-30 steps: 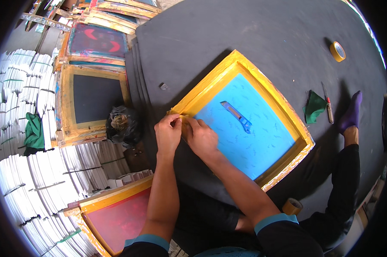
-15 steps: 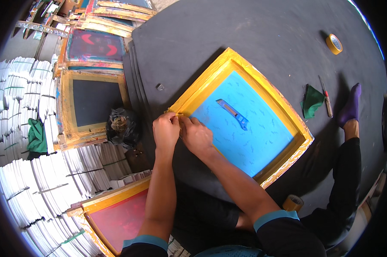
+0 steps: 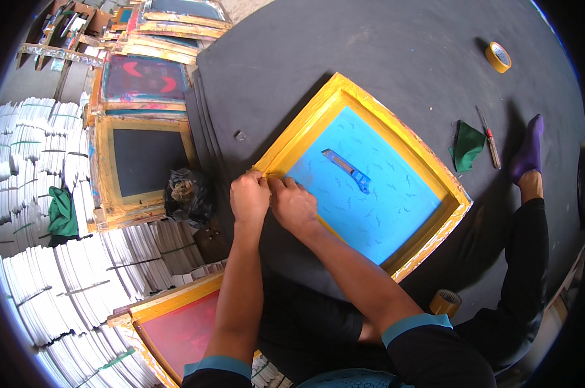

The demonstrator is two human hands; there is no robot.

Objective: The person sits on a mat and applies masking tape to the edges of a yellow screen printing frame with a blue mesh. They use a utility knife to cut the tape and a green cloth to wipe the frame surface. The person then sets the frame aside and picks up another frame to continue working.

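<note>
A screen-printing frame (image 3: pixel 301 126) with yellow-taped sides and blue mesh lies tilted on the dark surface in front of me. At its left corner my left hand (image 3: pixel 249 200) is closed in a pinch against the yellow-taped edge. Right beside it, my right hand (image 3: pixel 293 203) also has its fingers pressed together on that edge. What the fingertips grip is too small and covered to make out. A blue utility knife (image 3: pixel 345 171) rests on the mesh, away from both hands.
Tape rolls lie at far right (image 3: pixel 498 57) and near my leg (image 3: pixel 445 302). A green cloth (image 3: pixel 468 146) and a red-handled screwdriver (image 3: pixel 492 143) sit by my foot (image 3: pixel 529 150). Leftward are a black plastic bag (image 3: pixel 187 198), more screen frames (image 3: pixel 102 169) and paper stacks (image 3: pixel 50 278).
The view has shifted slightly. Both hands stay at the frame's left corner, with only small finger movement; the knife has not moved on the mesh.
</note>
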